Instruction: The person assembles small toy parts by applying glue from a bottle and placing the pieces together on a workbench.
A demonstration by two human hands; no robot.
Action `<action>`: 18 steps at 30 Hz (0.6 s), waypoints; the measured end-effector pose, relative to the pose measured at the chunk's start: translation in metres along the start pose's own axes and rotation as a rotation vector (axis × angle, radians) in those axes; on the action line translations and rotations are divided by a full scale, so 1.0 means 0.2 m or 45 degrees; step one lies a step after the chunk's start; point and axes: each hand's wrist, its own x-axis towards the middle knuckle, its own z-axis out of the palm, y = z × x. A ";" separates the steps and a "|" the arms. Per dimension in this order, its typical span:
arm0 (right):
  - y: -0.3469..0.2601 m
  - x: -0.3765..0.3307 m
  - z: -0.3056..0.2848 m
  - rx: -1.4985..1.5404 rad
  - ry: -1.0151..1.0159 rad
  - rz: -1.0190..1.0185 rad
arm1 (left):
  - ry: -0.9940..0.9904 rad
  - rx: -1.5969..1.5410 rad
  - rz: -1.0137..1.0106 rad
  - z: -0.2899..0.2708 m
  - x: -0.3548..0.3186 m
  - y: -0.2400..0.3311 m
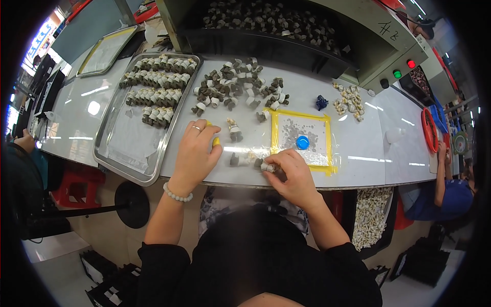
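Note:
My left hand (198,151), with a ring and a beaded bracelet, curls its fingers round a small yellow object (216,141) that is mostly hidden. My right hand (294,176) pinches a small grey-and-white figure part (266,166) near the table's front edge. Just left of it, another grey-and-white piece (240,159) lies on its side. Beyond, between the hands, a similar piece (235,131) with a yellowish end lies on the table. A yellow-taped square (330,134) with grey smudges holds a round blue cap (303,142), just beyond my right hand.
At left, a metal tray (102,134) holds rows of grey-and-white pieces. A loose heap (235,82) lies at centre back, before a machine with a dark bin (266,48). Right of centre are small cream pieces (349,101) and a dark blue lump (321,102). A co-worker (440,192) sits far right.

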 end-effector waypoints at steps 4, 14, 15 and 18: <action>0.03 -0.01 0.02 0.011 0.019 -0.028 | -0.107 -0.259 0.082 -0.05 -0.03 0.11; 0.03 -0.03 0.02 0.037 0.037 -0.042 | -0.073 -0.101 -0.013 0.11 0.14 0.09; 0.03 -0.03 0.02 0.055 0.033 -0.040 | -0.087 -0.077 -0.020 0.12 0.15 0.07; 0.03 -0.02 0.01 0.154 0.020 0.010 | -0.105 -0.081 -0.019 0.12 0.15 -0.01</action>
